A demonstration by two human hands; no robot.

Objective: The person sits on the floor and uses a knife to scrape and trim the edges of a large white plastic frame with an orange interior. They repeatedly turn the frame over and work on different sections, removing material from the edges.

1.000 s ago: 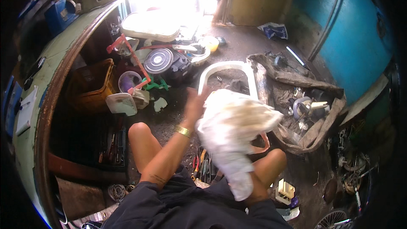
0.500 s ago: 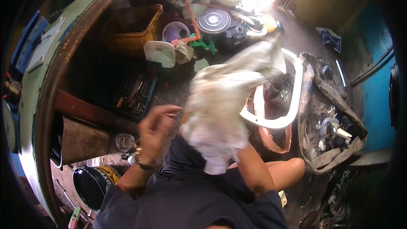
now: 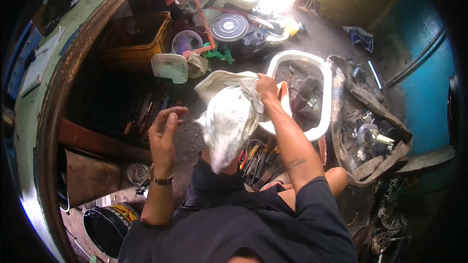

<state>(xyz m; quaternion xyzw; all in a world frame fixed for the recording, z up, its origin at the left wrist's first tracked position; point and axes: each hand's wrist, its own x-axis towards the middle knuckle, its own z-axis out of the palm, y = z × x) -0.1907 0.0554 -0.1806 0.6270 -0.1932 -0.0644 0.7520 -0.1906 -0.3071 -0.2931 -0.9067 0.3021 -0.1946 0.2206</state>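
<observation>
A crumpled, stained white cloth [image 3: 229, 122] hangs in front of me over my legs. My right hand [image 3: 266, 90] has its fingers closed around the cloth's upper right side. Left of the cloth, my left hand [image 3: 165, 136] is raised, its fingers apart and bent a little, holding nothing; a watch is on that wrist. Just beyond my right forearm lies a white rounded frame [image 3: 319, 131] with a dark crumpled piece [image 3: 303, 98] inside it. Several pliers and hand tools [image 3: 256, 160] lie below the cloth, partly hidden.
A grey sack-like tray [image 3: 348, 163] of loose parts lies at the right by a blue wall [image 3: 424, 102]. At the back are a yellow crate [image 3: 141, 51], a round black-topped appliance part [image 3: 229, 27] and a red bar [image 3: 202, 17]. A black bucket [image 3: 109, 224] stands at the lower left.
The cloth, blurred and stretched toward the upper right before, now hangs bunched and lower. My right hand has come into sight on it. My left hand has shifted slightly left and up.
</observation>
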